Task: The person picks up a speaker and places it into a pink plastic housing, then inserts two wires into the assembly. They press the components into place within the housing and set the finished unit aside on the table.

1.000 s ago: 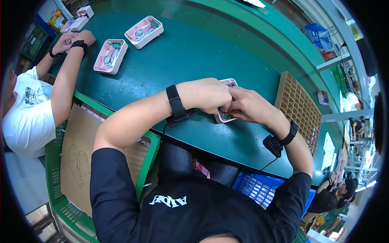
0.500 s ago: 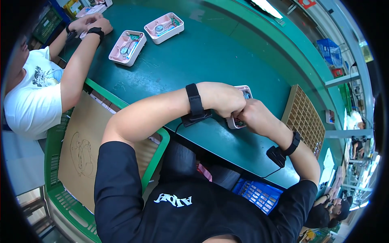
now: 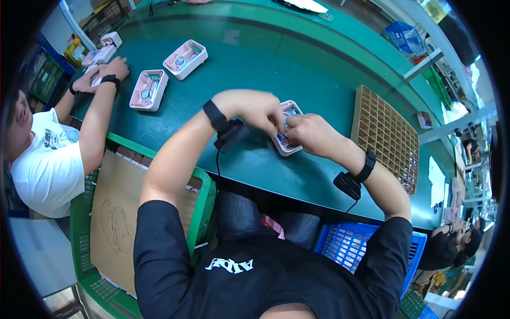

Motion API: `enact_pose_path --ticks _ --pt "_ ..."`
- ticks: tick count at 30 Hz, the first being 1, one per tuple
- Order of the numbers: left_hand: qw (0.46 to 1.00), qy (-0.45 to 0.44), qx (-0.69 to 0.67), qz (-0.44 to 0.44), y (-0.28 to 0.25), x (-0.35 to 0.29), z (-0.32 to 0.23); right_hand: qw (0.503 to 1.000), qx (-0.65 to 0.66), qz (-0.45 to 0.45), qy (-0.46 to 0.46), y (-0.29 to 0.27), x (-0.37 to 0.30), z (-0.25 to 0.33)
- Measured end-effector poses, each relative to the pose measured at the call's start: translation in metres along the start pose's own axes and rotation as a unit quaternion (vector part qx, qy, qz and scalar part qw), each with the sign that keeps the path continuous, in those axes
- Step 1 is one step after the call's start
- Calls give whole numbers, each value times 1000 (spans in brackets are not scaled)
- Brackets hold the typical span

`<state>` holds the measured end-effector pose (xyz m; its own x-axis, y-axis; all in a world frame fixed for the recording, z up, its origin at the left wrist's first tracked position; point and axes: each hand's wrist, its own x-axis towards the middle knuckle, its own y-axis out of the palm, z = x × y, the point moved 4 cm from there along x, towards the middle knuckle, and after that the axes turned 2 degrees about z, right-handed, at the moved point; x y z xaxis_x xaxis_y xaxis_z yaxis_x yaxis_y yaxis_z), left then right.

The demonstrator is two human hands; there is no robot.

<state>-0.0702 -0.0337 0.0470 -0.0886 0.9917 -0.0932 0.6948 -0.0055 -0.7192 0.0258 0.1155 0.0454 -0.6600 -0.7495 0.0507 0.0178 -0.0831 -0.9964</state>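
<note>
A small pale pink plastic housing (image 3: 289,151) with a round part, wires and circuit parts inside lies on the green table in front of me. My left hand (image 3: 258,110) is at its left side, fingers bent down and closed at the rim. From the right, my right hand (image 3: 314,133) reaches over the housing, its fingers curled together inside. Whatever those fingertips pinch is hidden beneath them. Two similar open housings, one nearer (image 3: 149,90) and one farther (image 3: 185,59), rest on the table to the left, with electronics in them.
At right stands a cardboard grid tray (image 3: 385,135) with many cells. Below the table edge are a blue crate (image 3: 340,245) and a green crate (image 3: 85,250) with cardboard in it. A co-worker (image 3: 50,143) handles a pale part at the far left.
My view has turned, so the table's things sit differently in it. My hands, bunched together over the housing before, are now slightly apart, and more of its inside shows.
</note>
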Motion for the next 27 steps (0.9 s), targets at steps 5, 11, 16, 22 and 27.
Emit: enact_pose_path --ticks 5,11,16,22,27 --pt "791 -330 337 -390 -85 -71 76 981 131 -124 65 -27 -20 29" --pt "691 -569 260 -362 -80 -148 143 980 -71 -166 79 20 6 6" --pt "675 -561 327 -351 -81 -136 175 948 -230 -149 160 16 13 -44" --pt "745 -512 282 -320 -79 -116 143 938 -86 -237 238 0 -80 -68" --pt "907 -329 206 -161 -49 -47 93 800 -107 -286 517 -18 -280 -152"
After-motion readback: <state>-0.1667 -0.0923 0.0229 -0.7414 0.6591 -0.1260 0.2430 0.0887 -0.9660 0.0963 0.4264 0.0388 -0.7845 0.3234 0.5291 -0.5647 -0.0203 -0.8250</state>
